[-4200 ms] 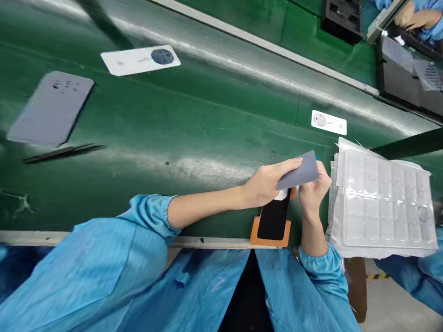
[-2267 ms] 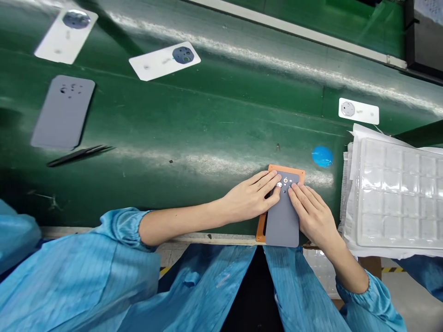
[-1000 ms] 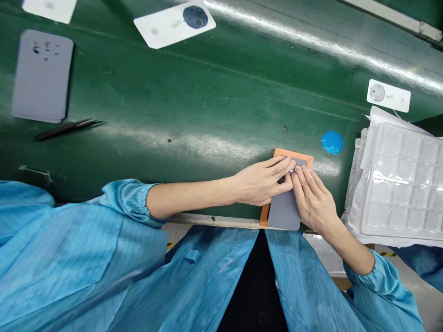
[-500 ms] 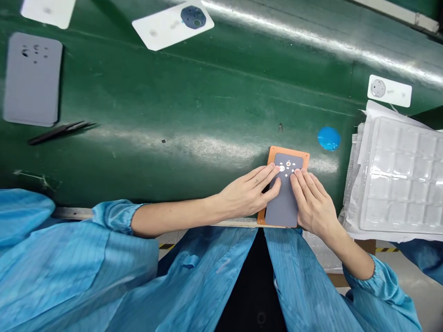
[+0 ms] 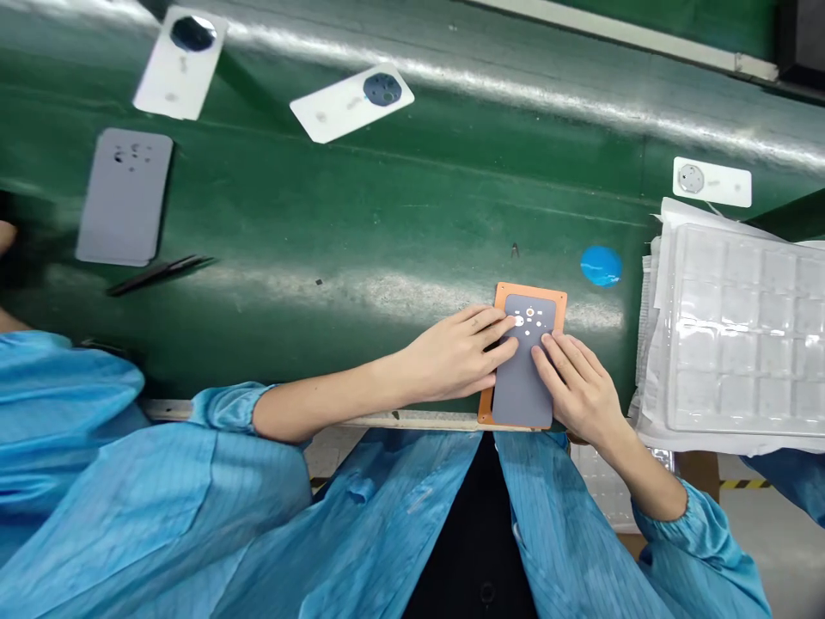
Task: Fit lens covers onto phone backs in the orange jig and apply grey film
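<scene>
Lying in an orange fixture (image 5: pixel 560 301) at the near edge of the green belt (image 5: pixel 387 223), a grey back panel (image 5: pixel 522 378) is touched from both sides — left hand (image 5: pixel 451 357) and right hand (image 5: pixel 577 387) flat, fingers extended, gripping nothing. Clear blister tray (image 5: pixel 741 344) stands to the right.

Bright overhead glare, curved edges

Both the left hand (image 5: pixel 455 354) and right hand (image 5: pixel 576 387) press flat on a grey panel (image 5: pixel 521 378) seated in an orange jig (image 5: pixel 559 297) on the green belt (image 5: pixel 387 215).
</scene>
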{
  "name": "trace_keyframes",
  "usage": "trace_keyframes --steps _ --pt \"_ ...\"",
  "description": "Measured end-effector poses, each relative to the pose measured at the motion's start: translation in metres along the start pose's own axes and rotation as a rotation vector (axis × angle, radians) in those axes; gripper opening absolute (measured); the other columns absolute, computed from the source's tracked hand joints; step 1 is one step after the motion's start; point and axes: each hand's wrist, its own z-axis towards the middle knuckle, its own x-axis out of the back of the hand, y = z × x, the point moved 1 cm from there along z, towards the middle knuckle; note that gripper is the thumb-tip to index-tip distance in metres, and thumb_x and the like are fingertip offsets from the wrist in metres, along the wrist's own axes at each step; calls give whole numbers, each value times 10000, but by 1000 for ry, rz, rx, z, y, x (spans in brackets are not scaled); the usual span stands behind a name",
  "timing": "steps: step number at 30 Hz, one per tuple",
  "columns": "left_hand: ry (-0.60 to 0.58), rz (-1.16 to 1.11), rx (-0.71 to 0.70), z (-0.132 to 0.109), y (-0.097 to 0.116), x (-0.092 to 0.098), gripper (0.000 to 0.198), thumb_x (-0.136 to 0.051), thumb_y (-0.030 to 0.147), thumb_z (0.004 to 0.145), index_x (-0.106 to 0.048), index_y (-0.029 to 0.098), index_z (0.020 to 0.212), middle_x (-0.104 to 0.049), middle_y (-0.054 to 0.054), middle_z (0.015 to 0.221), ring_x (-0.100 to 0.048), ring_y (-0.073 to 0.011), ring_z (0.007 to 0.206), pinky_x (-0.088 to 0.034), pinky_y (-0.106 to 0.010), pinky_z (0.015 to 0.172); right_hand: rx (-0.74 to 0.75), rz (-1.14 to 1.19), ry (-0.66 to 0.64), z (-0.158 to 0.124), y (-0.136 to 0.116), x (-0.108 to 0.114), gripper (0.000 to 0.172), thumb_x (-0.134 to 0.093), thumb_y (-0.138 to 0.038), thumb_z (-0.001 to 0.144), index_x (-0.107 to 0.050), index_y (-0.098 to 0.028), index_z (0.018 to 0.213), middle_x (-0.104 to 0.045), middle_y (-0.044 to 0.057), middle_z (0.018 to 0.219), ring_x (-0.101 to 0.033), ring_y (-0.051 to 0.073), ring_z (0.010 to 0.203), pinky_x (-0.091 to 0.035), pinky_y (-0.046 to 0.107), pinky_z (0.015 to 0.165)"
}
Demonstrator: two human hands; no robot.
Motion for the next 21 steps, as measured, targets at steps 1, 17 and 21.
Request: trace_keyframes --steps 1,17,21 --pt "6 -54 -3 4 -5 7 403 -690 255 893 -600 131 1266 -640 -188 1340 -556 -354 1304 -489 -503 1088 -7 79 63 1 1 3 505 -520 -64 940 -573 -178 1429 -630 145 1406 -594 314 1325 -526 485 1106" --pt "690 -549 -85 53 -8 46 100 -625 111 947 -706 157 984 -782 -75 973 -754 -161 919 -597 -234 855 -604 1593 743 41 33 8 144 -868 -322 719 -745 -366 781 -752 -55 854 -726 199 954 -565 446 952" --pt "744 -513 -95 52 -8 48 93 -629 114 944 -698 166 976 -780 -70 957 -752 -168 944 -608 -254 870 -681 1722 749 43 33 9 199 -871 -300 668 -684 -339 723 -709 -71 816 -691 184 927 -531 429 986"
